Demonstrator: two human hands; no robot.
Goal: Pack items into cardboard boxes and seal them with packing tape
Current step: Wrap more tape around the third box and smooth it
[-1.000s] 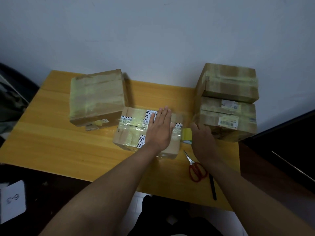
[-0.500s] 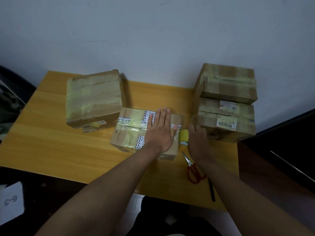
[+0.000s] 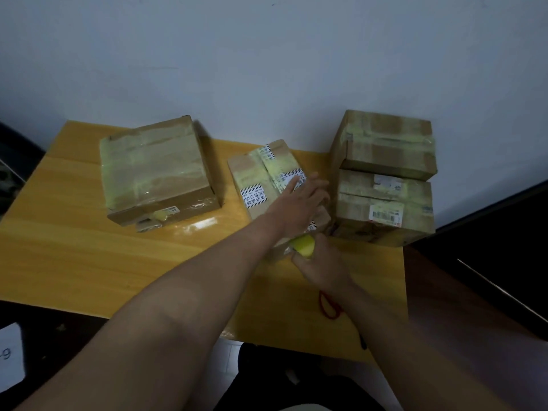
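Tape roll first: the small yellow roll of packing tape [image 3: 303,246] sits in my right hand [image 3: 321,264], fingers curled round it from below and the right, pressed against the near end of the small brown cardboard box with hazard-striped labels [image 3: 268,176]. That box lies in the middle of the yellow wooden table [image 3: 74,241], its long axis running away from me and slightly leftward, so any strip I pull has to travel up and over, away from the roll toward the far end. My left hand [image 3: 299,203] lies flat on the box's top near its right edge, fingers straight and spread, pinning it and holding nothing. The roll is just below and in front of that hand, almost touching my wrist; I judge the right hand is the one to draw the tape while the left keeps the box from sliding. A larger taped cardboard box [image 3: 157,173] stands to the left, well apart; two stacked taped boxes [image 3: 385,179] stand close on the right, leaving little room there. Red-handled scissors [image 3: 329,307] lie by my right forearm, mostly hidden
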